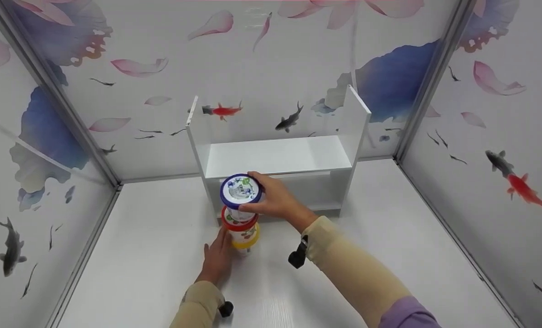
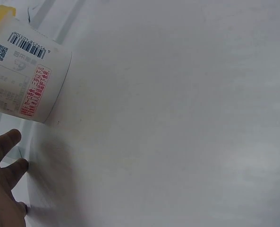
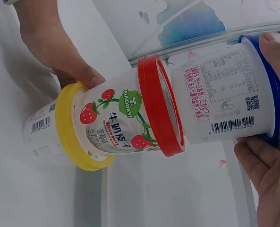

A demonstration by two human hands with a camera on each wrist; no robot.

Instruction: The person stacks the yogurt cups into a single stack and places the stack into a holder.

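Note:
Three white tubs are stacked in the head view. My right hand [image 1: 277, 198] grips the top tub, with a blue lid [image 1: 241, 189], its thumb and fingers on opposite sides of the rim. That tub's base is right at the red lid [image 3: 155, 106] of the middle tub [image 3: 116, 118], printed with strawberries. Underneath is the tub with a yellow lid [image 3: 66, 125], its printed side [image 2: 24, 71] turned to the left wrist view. My left hand [image 1: 217, 257] rests against the stack's left side around the middle tub's lower part, fingers extended and partly hidden behind it.
A white two-level shelf [image 1: 275, 157] with upright side panels stands just behind the tubs. The white table [image 1: 161, 255] extends to both sides of it. Walls [image 1: 275, 68] painted with fish and petals enclose the table at the back and sides.

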